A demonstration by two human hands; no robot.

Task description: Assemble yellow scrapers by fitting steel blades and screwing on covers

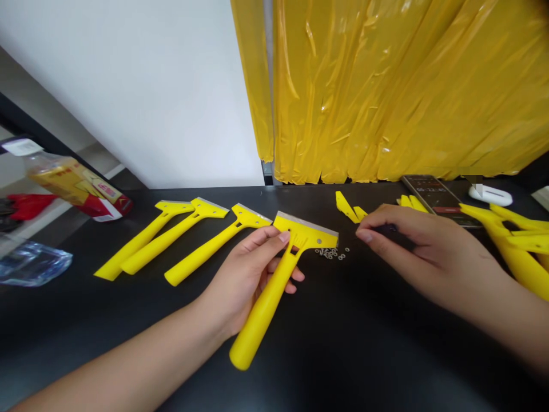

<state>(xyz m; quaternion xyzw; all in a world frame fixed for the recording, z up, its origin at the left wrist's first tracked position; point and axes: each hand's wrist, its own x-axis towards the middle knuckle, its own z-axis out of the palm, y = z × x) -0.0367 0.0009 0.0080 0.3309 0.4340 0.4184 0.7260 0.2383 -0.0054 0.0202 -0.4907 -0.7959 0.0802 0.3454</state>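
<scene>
My left hand [240, 266] grips a yellow scraper [263, 315] near its head, thumb on the front face. The scraper's head points away from me, with a metal blade along its far edge; one screw shows on the right side of the head and a hole on the left. To the right, my right hand [429, 252] is raised apart from the scraper, thumb and forefinger pinched together. Whatever those fingertips hold is too small or hidden to make out. Small metal rings [329, 253] lie in a loose pile between the hands, beside the scraper head.
Three yellow scrapers [201, 249] lie at left on the black table [334, 355]. Small yellow pieces [345, 207] lie behind the rings. At right are a phone [435, 194], a white case [493, 195] and yellow handles [514, 246]. A bottle [81, 183] stands tilted in view at left.
</scene>
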